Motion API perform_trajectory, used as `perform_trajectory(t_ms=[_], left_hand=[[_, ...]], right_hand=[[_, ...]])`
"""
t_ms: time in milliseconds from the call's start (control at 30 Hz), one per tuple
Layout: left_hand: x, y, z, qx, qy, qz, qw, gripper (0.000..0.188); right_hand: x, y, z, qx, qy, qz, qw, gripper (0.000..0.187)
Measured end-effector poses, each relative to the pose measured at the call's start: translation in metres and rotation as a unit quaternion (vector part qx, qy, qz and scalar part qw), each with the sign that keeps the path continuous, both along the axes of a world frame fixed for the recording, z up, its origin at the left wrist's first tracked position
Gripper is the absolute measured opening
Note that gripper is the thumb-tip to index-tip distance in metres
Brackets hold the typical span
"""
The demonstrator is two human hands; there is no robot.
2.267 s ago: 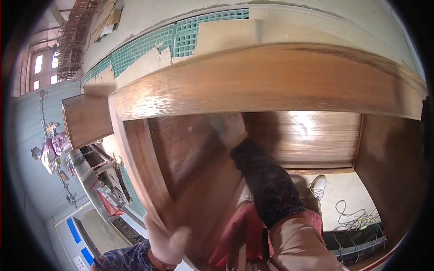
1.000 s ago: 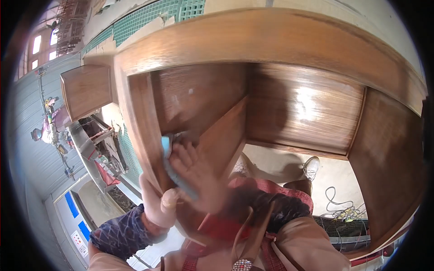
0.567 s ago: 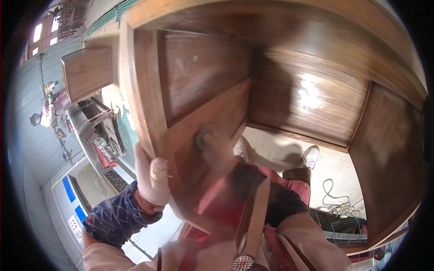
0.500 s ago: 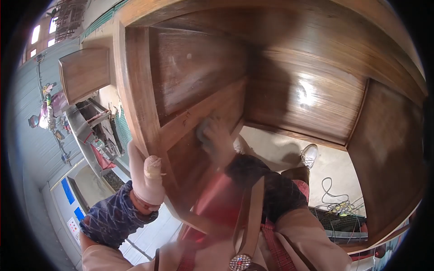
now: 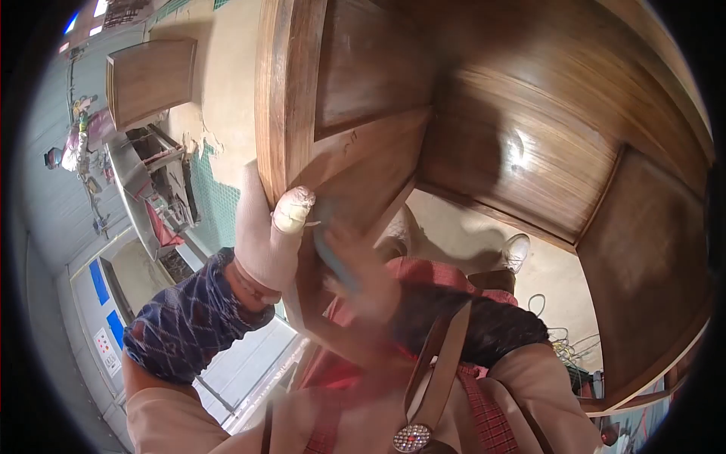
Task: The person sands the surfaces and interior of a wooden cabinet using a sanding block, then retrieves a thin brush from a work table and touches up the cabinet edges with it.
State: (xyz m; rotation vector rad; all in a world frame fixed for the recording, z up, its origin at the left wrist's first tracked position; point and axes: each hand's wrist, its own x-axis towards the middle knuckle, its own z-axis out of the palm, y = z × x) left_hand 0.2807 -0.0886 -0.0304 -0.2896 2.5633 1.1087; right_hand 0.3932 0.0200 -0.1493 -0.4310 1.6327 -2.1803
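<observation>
A large glossy brown wooden cabinet (image 5: 522, 151) fills the view, its open inside facing me. My left hand (image 5: 261, 238) grips the edge of the cabinet's left side post (image 5: 283, 98); the thumb has a pale tip. My right hand (image 5: 363, 280) is blurred with motion and presses a blue cloth (image 5: 331, 257) against the lower slanted wooden panel (image 5: 363, 166) just right of the left hand. My patterned dark sleeves and a red checked garment show below.
A smaller wooden box (image 5: 151, 79) hangs on the pale wall at upper left. Below it stands a cluttered bench (image 5: 151, 189). A white shoe (image 5: 518, 250) and loose cables (image 5: 560, 344) lie on the floor under the cabinet.
My right hand with the blue cloth has moved down the inner panel toward the left hand. The left hand has slid up the side post, and the view is closer in.
</observation>
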Motion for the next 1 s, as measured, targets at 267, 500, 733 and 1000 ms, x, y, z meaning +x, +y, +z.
perform_trajectory(t_ms=[267, 500, 733, 1000], left_hand=[[0.007, 0.0, 0.003, 0.011, -0.049, 0.126, 0.991, 0.072], [0.01, -0.01, -0.001, -0.036, -0.009, 0.058, 0.998, 0.075], [0.006, -0.006, -0.003, 0.005, -0.017, 0.082, 0.997, 0.068], [0.017, -0.015, -0.008, -0.042, 0.015, 0.008, 0.999, 0.04]], right_hand=[[0.056, 0.001, -0.087, -0.037, 0.153, 0.124, 0.98, 0.058], [0.047, -0.004, -0.239, 0.241, 0.017, -0.007, 0.97, 0.02], [0.024, -0.014, -0.246, 0.34, -0.292, 0.063, 0.892, 0.038], [0.007, 0.012, 0.038, -0.003, -0.442, 0.078, 0.893, 0.048]])
